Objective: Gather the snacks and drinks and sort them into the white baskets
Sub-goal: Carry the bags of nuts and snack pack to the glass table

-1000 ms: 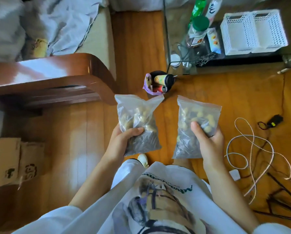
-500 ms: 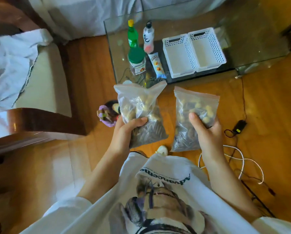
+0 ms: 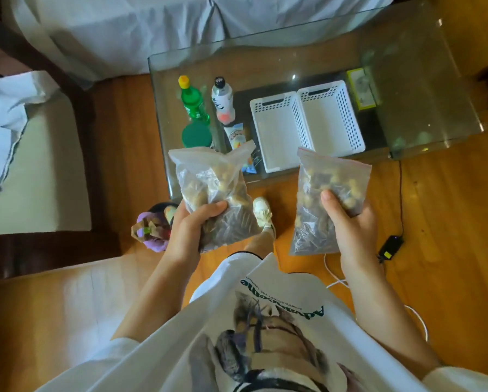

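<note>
My left hand [image 3: 190, 226] grips a clear bag of nuts and seeds [image 3: 211, 182], held upright over the floor. My right hand [image 3: 350, 224] grips a second clear zip bag of snacks [image 3: 326, 179]. Both hang just short of the glass table's [image 3: 308, 52] near edge. On the table stand two white baskets side by side, the left basket [image 3: 276, 134] and the right basket [image 3: 330, 117], both empty. To their left stand a green bottle [image 3: 193, 101], a white bottle [image 3: 223, 101], a green-lidded jar [image 3: 196, 136] and a snack packet [image 3: 235, 135].
A small bin with a purple bag [image 3: 155, 230] stands on the wooden floor by my left hand. A black adapter [image 3: 390, 247] and white cable [image 3: 333, 278] lie at the right. A wooden-framed couch [image 3: 53, 244] with sheets is on the left.
I have stepped toward the glass table with both bags still held; the table and baskets now lie directly ahead and closer.
</note>
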Demonstrator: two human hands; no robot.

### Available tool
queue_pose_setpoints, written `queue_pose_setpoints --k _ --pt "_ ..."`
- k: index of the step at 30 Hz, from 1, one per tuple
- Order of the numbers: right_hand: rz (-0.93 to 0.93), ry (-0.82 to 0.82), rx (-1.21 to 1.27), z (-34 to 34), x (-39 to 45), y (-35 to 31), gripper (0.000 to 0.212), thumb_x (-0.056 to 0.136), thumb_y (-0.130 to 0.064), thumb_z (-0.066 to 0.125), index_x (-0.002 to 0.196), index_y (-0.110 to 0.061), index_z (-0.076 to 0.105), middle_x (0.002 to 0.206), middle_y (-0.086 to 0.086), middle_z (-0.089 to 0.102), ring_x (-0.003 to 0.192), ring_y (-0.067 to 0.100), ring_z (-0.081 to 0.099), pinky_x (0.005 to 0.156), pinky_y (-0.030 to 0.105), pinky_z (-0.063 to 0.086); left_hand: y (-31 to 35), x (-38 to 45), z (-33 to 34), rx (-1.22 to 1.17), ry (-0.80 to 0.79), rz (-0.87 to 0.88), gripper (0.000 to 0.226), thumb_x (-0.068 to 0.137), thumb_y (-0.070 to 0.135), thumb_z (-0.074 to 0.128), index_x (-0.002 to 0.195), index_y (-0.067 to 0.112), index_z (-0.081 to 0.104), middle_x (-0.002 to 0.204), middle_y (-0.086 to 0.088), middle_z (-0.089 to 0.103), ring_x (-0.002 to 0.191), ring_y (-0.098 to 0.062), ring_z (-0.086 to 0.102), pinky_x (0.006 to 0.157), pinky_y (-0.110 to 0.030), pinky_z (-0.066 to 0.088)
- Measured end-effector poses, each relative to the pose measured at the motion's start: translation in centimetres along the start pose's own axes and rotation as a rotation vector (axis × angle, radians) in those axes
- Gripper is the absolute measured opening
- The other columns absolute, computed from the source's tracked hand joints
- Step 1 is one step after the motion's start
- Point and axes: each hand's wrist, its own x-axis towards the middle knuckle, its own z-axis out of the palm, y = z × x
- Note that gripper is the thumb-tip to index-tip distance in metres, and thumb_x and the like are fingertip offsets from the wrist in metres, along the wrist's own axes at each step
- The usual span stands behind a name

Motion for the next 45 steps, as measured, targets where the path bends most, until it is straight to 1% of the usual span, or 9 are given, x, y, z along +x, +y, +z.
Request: queue_pose_setpoints --k 5,17,20,23,28,31,35,42,45 --pt "0.016 -0.012 -0.056 0.6 9.5 -3.1 0.006 0.083 -0.033 0.064 0.088 -0.038 0.064 0.083 -0.027 0.07 0.083 -0.008 0.065 0.06 0.007 0.049 3.5 8.1 5.0 0.003 0.027 -0.018 0.026 0.067 0.012 0.066 0.089 0.025 0.068 0.08 0.0 0.074 0.075 -0.018 0.071 0.062 -0.031 0.057" --pt "0.038 -0.075 -0.124 7.2 30.0 -5.1 0.018 0.084 -0.04 0.059 0.102 -0.036 0.058 0.093 -0.021 0.065 0.088 -0.011 0.063 0.062 0.005 0.048 9.7 25.3 12.2 0.003 0.074 -0.033 0.035 0.066 0.011 0.065 0.099 0.022 0.058 0.074 0.01 0.072 0.069 -0.006 0.069 0.058 -0.019 0.054" --pt "0.072 -0.093 -0.157 10.1 35.7 -3.2 0.024 0.086 -0.042 0.057 0.107 -0.033 0.057 0.096 -0.018 0.064 0.084 -0.011 0.063 0.059 0.004 0.047 9.4 31.5 13.5 -0.024 0.158 -0.051 0.036 0.079 -0.003 0.059 0.108 0.018 0.054 0.086 0.002 0.065 0.075 -0.009 0.065 0.061 -0.021 0.055" --pt "0.118 -0.139 -0.207 12.7 41.7 0.0 0.035 0.088 -0.043 0.056 0.119 -0.027 0.053 0.1 -0.016 0.062 0.088 -0.004 0.061 0.059 0.004 0.047 8.2 38.5 14.5 -0.018 0.203 -0.07 0.041 0.082 -0.009 0.055 0.116 0.014 0.05 0.1 -0.007 0.061 0.092 -0.02 0.06 0.076 -0.029 0.055" --pt "0.262 -0.189 -0.247 16.0 50.7 6.9 0.029 0.089 -0.039 0.056 0.115 -0.026 0.053 0.092 -0.022 0.058 0.083 -0.006 0.057 0.053 0.0 0.042 4.0 49.8 14.5 0.019 0.283 -0.151 0.036 0.08 -0.004 0.062 0.102 0.023 0.052 0.098 -0.004 0.062 0.097 -0.025 0.06 0.094 -0.047 0.05" --pt "0.308 -0.247 -0.297 17.4 54.7 10.6 0.029 0.09 -0.035 0.056 0.117 -0.026 0.052 0.093 -0.024 0.054 0.082 -0.01 0.053 0.053 -0.001 0.041 0.9 54.9 14.2 0.153 0.36 -0.196 0.046 0.08 0.004 0.065 0.12 0.018 0.047 0.104 -0.002 0.059 0.1 -0.023 0.058 0.091 -0.038 0.048" --pt "0.302 -0.323 -0.433 18.5 58.7 15.2 0.044 0.089 -0.036 0.056 0.13 -0.022 0.045 0.105 -0.015 0.052 0.084 -0.006 0.048 0.063 0.009 0.037 -3.0 59.6 13.1 0.328 0.354 -0.238 0.048 0.083 0.008 0.064 0.126 0.017 0.045 0.1 0.005 0.054 0.094 -0.016 0.051 0.081 -0.029 0.038" --pt "0.393 -0.392 -0.573 18.8 60.3 19.9 0.047 0.088 -0.043 0.055 0.13 -0.026 0.041 0.113 -0.01 0.049 0.082 -0.003 0.049 0.06 0.012 0.037 -6.5 61.8 11.0 0.497 0.351 -0.367 0.045 0.086 0.021 0.063 0.127 0.014 0.047 0.115 -0.006 0.059 0.102 -0.021 0.054 0.089 -0.032 0.039" --pt "0.409 -0.409 -0.593 18.8 60.2 20.4 0.05 0.088 -0.042 0.056 0.133 -0.024 0.039 0.119 -0.006 0.05 0.093 0.002 0.051 0.062 0.012 0.039 -6.5 62.0 10.8 0.611 0.392 -0.359 0.046 0.083 0.024 0.066 0.124 0.012 0.048 0.119 -0.009 0.06 0.108 -0.027 0.056 0.091 -0.033 0.041"
